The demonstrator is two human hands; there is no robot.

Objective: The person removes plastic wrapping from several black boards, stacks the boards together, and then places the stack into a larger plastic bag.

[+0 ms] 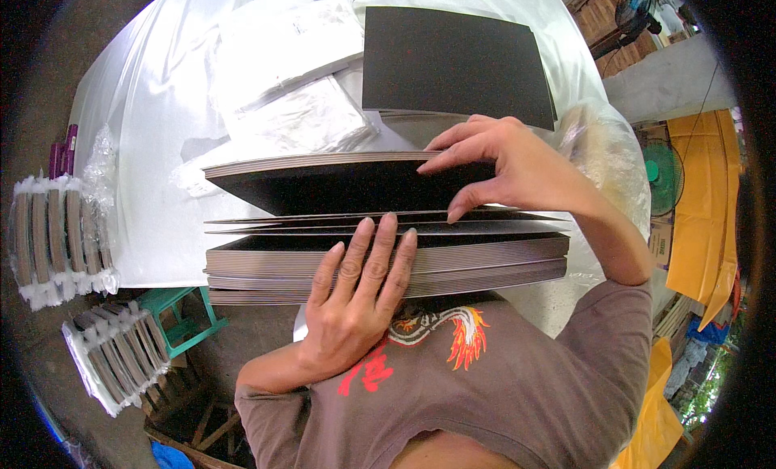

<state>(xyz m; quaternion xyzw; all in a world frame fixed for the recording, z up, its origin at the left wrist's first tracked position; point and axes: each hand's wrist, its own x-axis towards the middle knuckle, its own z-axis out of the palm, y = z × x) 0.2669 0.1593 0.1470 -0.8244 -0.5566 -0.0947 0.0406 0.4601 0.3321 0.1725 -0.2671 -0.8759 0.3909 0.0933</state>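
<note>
Your left hand (360,287) lies flat, fingers together, pressed on the near edge of the stack of dark boards (388,263), fingertips reaching onto the top sheets. Your right hand (505,166) pinches a lifted batch of boards (339,178), thumb under, fingers over, tilting it up off the stack. The stack sits at the near edge of the table (162,105), just against your chest. Beyond it: another pile of dark boards (457,61), clear plastic bags (291,73). Left of the table, wrapped bundles of boards (56,234) and a green stool (182,311).
</note>
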